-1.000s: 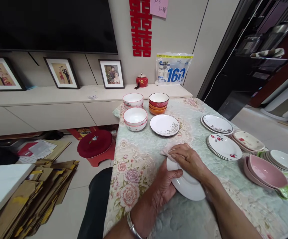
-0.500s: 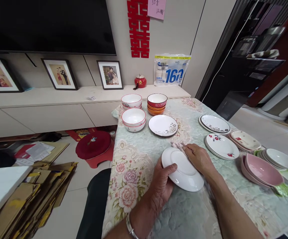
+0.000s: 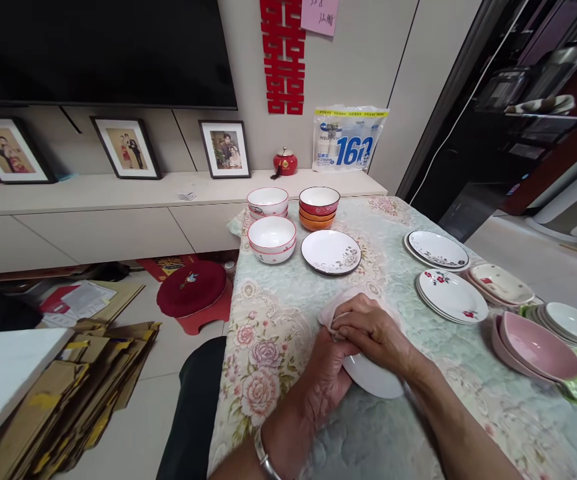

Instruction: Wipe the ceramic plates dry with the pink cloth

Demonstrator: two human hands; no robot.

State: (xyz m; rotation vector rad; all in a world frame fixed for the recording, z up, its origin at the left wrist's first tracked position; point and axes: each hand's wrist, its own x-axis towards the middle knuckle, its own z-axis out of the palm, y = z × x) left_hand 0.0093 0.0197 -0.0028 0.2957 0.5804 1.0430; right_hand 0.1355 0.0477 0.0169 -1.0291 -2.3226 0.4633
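Over the near part of the table, a white plate (image 3: pixel 376 379) is held bottom side up. My left hand (image 3: pixel 326 363) grips its left edge, the thumb lying on top and the fingers underneath. Across the plate's upper part lies a pale pink cloth (image 3: pixel 346 298), with my right hand (image 3: pixel 368 330) closed over it and pressing it against the plate. Both hands meet near the plate's left rim. The cloth and right hand hide much of the plate.
Stacked bowls (image 3: pixel 272 235) and a patterned plate (image 3: pixel 331 251) stand beyond my hands. Rightward are flowered plates (image 3: pixel 451 297), an oval plate stack (image 3: pixel 438 249) and pink bowls (image 3: pixel 541 343). A red stool (image 3: pixel 192 290) and flattened cardboard (image 3: pixel 83 393) lie left of the table.
My right hand has moved left across the plate with the cloth, which is now spread over the plate's upper part. The left hand keeps its grip on the edge.
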